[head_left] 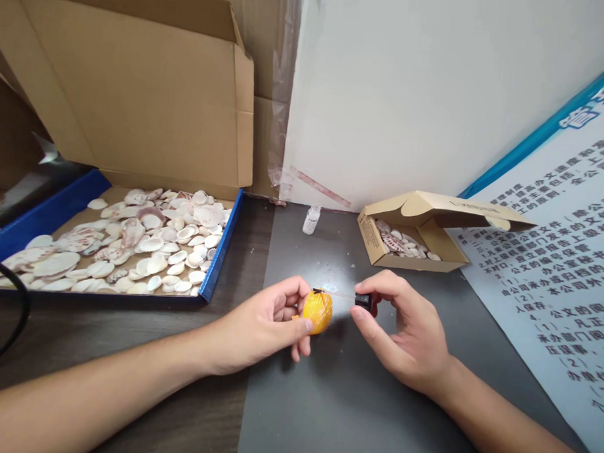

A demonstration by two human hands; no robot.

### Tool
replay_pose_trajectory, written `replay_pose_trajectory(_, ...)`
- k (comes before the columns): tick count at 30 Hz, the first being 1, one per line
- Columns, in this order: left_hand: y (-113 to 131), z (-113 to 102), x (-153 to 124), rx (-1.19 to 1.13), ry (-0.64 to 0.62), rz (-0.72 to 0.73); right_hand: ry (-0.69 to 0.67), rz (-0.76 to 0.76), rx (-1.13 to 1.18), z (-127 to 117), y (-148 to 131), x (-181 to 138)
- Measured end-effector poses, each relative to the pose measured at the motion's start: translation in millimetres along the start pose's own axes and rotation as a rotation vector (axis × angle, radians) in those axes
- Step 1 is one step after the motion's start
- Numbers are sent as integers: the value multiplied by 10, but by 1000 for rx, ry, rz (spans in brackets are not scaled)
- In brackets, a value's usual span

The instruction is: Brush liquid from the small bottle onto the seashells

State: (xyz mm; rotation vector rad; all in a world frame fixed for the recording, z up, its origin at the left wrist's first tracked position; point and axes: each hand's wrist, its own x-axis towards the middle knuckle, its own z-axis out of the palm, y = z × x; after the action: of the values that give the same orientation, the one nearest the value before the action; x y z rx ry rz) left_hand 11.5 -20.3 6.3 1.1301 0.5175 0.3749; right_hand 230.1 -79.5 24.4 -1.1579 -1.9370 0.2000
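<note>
Between the thumb and fingers of my left hand (272, 322) is a yellow-orange ribbed seashell (318, 312). My right hand (402, 328) pinches a small black brush cap (363, 301). From the cap a thin stem runs left to the shell's upper edge, where a dark brush tip touches or nearly touches it. A small clear bottle with a white label (311, 220) stands uncapped behind the hands. My fingers hide part of the shell's left side.
A blue-edged cardboard box (222, 246) with many pale shells lies open at left, its lid raised. At right back a small brown box (420, 264) holds several shells. A printed sheet (544, 290) lies at far right, and a black cable (25, 308) curves at far left.
</note>
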Motion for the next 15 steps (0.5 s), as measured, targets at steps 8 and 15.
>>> replay_pose_trajectory(8,-1,-2,4,-5,-4,2,-15,-1,11,9,1,14)
replay_pose_trajectory(15,5,1,-6,-6,-15,21,-23,2,6,-10,-7,5)
